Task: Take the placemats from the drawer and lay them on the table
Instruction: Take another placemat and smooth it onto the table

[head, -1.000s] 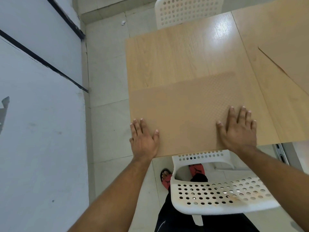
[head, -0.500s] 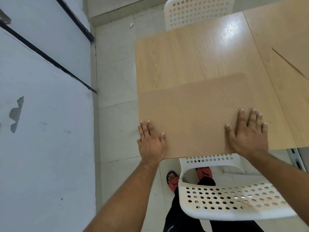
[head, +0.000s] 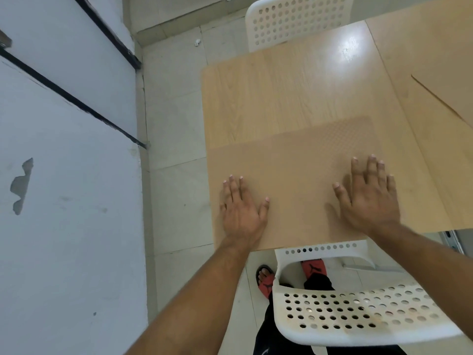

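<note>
Resting on wooden table (head: 281, 85), placemat (head: 294, 180), tiled floor (head: 174, 103)

left grip (head: 242, 213), right grip (head: 369, 201): both flat

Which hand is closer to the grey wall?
Left. The left hand lies flat near the placemat's wall-side edge; the right hand lies farther across, away from the wall.
</note>
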`<state>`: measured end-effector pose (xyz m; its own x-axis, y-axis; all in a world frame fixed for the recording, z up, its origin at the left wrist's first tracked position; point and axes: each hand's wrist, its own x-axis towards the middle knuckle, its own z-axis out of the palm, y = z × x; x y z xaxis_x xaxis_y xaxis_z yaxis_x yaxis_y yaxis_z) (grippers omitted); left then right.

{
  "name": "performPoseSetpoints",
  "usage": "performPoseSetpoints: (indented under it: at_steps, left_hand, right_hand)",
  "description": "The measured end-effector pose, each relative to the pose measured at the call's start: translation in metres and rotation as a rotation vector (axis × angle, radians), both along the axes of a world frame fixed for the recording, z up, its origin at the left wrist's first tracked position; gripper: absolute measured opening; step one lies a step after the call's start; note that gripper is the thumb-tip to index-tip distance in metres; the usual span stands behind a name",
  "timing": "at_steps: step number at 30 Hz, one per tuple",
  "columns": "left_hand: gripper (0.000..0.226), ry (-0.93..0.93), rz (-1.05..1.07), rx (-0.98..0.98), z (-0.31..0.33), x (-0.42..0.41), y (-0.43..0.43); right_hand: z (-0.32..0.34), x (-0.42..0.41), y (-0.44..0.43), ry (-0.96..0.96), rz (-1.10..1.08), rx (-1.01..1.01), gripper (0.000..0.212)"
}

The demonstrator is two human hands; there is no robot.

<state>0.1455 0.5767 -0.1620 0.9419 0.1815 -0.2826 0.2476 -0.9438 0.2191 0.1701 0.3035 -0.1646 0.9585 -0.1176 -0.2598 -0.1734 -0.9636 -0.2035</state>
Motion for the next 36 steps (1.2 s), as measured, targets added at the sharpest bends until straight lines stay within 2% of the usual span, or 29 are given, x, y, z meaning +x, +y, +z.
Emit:
performPoseSetpoints:
  at_steps: [9, 14, 18, 24, 30, 33, 36]
  left_hand:
    - [0.071, -0.061, -0.217, -0.172, -0.004, 0.073, -0.126]
    - [0.064, -0.096, -0.248, -0.078, -0.030, 0.073, -0.155]
    - [0.064, -0.140, -0.234, -0.034, -0.036, 0.072, -0.157]
    - [0.065, -0.097, -0.232, -0.047, -0.031, 0.070, -0.159]
    - [0.059, -0.149, -0.280, -0.074, -0.030, 0.064, -0.155]
    - [0.058, -0.148, -0.400, -0.095, -0.035, 0.026, -0.149]
    - [0.063, -0.098, -0.358, -0.052, -0.035, -0.020, -0.128]
  right_hand:
    - [-0.011, 0.082, -0.014, -0.044, 0.139, 0.002, 0.081]
    - [-0.027, 0.098, -0.018, -0.104, 0.192, 0.021, 0.076]
    - [-0.027, 0.077, -0.023, -0.129, 0.181, 0.043, 0.071]
    - [-0.031, -0.016, -0.026, -0.151, 0.231, -0.006, 0.067]
    - [-0.033, -0.017, -0.025, -0.129, 0.231, -0.028, 0.069]
    - [-0.033, -0.019, -0.028, -0.144, 0.231, -0.023, 0.069]
    - [-0.033, -0.019, -0.028, -0.155, 0.235, -0.019, 0.069]
